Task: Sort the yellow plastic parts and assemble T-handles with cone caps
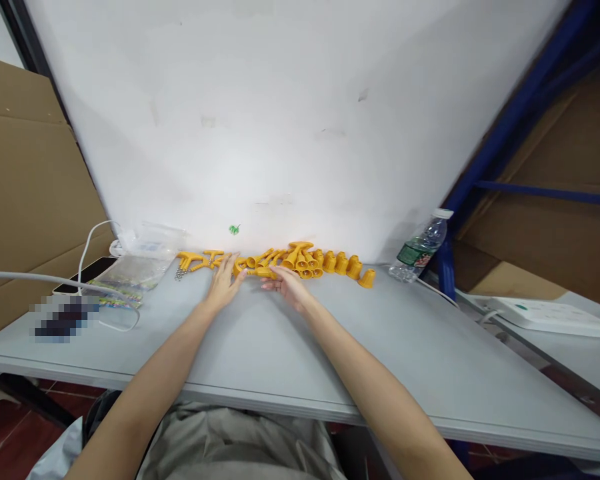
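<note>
A yellow plastic piece with a flared cup end point(263, 272) lies level between my two hands, low over the table by the back panel. My left hand point(223, 285) has its thumb and fingers about the handle end of this piece. At the cup end, my right hand point(291, 287) has its fingers curled against the piece. Behind and beside my hands lies a row of similar yellow pieces point(300, 260), several with open cups facing me. Left of my left hand are yellow handles point(193, 259) with small metal chains point(181, 272).
A plastic bottle point(423, 247) leans at the back right, near a blue metal frame point(446, 260). Clear plastic bags point(137, 270), a phone point(93, 272) and a white cable point(87, 247) lie at left. A power strip point(555, 316) sits far right. The white panel point(300, 133) borders the back.
</note>
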`<control>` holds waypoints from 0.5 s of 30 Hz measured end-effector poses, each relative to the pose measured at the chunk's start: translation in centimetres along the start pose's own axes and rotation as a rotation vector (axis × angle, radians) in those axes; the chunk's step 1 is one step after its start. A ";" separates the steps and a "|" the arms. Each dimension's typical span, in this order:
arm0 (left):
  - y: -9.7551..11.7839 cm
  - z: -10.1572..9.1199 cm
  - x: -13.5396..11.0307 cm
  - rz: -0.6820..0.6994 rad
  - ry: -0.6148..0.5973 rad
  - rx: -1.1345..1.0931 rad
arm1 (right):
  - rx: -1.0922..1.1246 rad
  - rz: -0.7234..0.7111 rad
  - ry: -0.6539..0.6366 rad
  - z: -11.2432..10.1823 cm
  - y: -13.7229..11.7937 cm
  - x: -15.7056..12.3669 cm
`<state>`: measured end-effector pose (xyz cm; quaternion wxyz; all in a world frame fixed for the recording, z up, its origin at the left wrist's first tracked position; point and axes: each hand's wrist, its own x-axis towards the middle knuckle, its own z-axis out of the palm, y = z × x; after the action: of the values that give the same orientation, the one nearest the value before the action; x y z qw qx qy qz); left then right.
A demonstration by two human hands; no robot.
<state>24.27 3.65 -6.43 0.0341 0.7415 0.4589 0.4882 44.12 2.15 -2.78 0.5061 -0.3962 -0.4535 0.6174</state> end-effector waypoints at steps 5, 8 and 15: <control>-0.6 0.1 0.1 -0.032 0.020 -0.032 | -0.374 -0.435 0.180 -0.3 -0.6 1.7; -0.6 0.2 0.0 -0.034 -0.001 -0.028 | -0.888 -0.599 0.329 -1.2 -1.0 3.2; -0.5 0.4 0.0 0.002 -0.030 -0.040 | -1.701 -0.500 0.354 -2.6 0.7 5.4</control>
<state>24.28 4.11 -6.85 0.0552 0.7486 0.4477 0.4859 45.45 7.81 -4.37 0.2241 -0.6156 -0.7452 -0.1246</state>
